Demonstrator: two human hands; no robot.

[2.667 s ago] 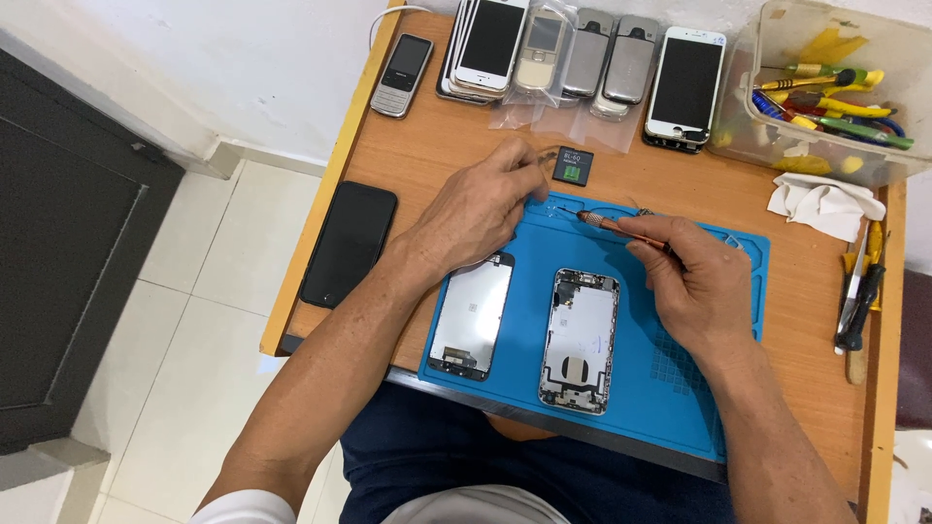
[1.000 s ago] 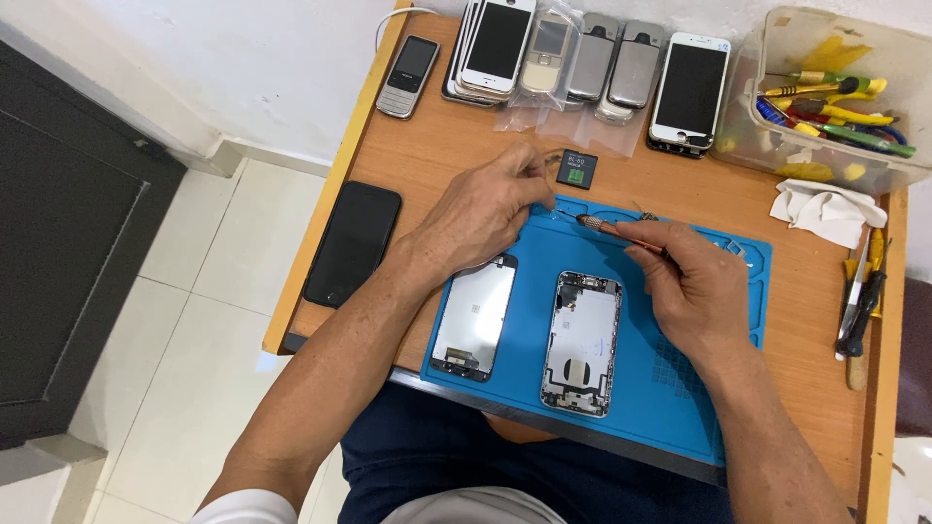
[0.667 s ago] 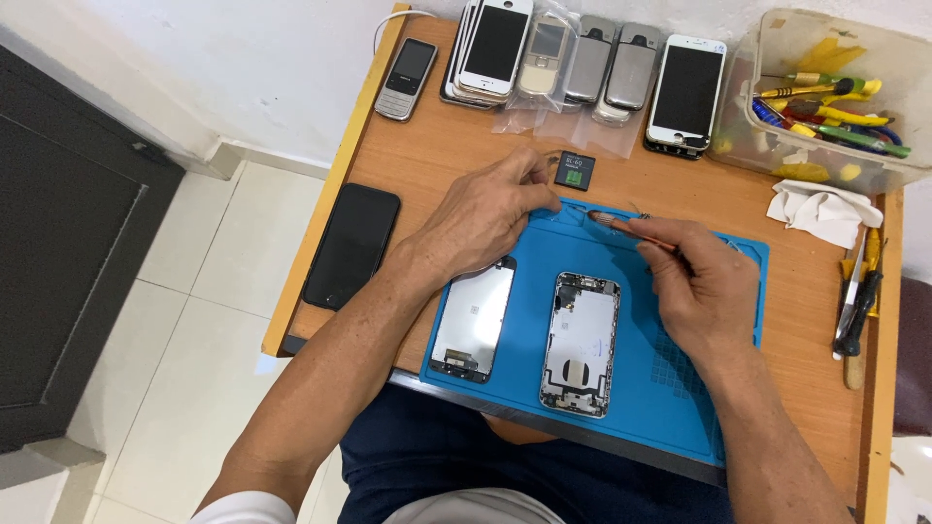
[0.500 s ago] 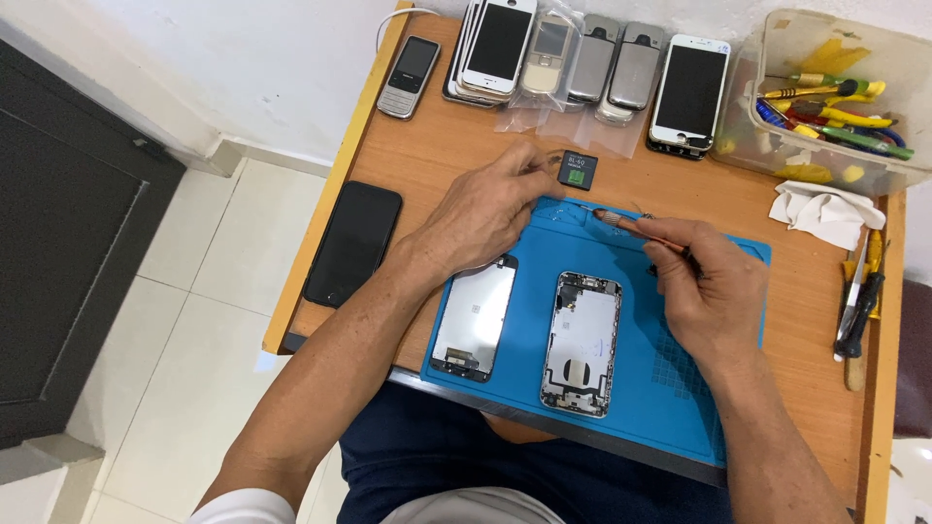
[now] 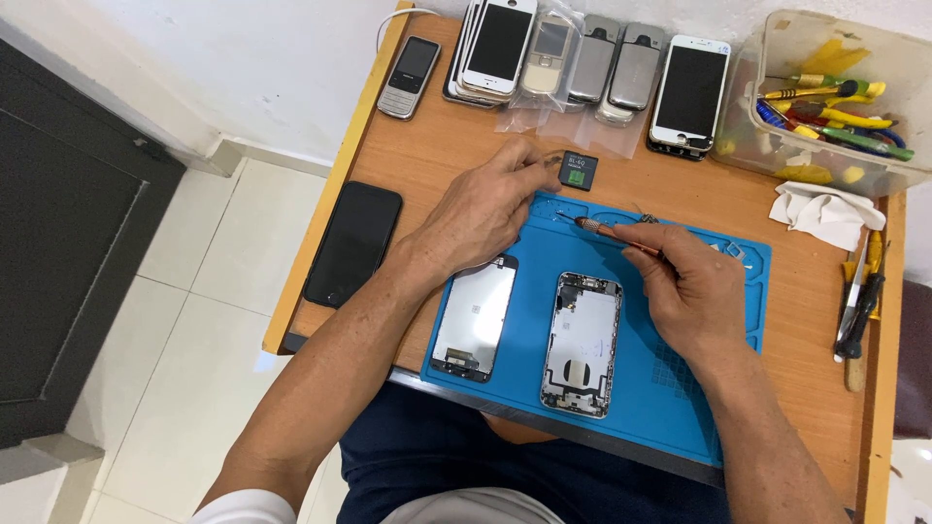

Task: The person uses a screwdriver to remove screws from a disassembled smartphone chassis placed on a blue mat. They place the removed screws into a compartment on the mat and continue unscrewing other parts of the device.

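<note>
**Screwdriver poised over mat edge, battery under the other hand's fingertips**

Nearest us, the opened phone body lies flat on the blue mat, internals up, with the detached screen panel just beside it at 9 o'clock. We judge both light, stiff and fragile: lift by the long edges, never by the exposed boards or flex.

Our right hand sits at 2 o'clock of the phone body, thumb and forefinger pinching a slim screwdriver near its rear, the other fingers curled under. Tip points toward 10 o'clock, over the mat's upper trays. Thin metal shaft, light, likely slippery; a knurled-collar grip suits it.

Our left hand rests at 12 o'clock of the screen panel, fingers loosely bent, fingertips reaching a small dark battery on the wooden desk; touching or just short, we cannot tell. Small, rigid, pinch its side edges.

Farther: black phone at 9 o'clock, a row of phones at 12, tool tub and white cloth at 2.
</note>
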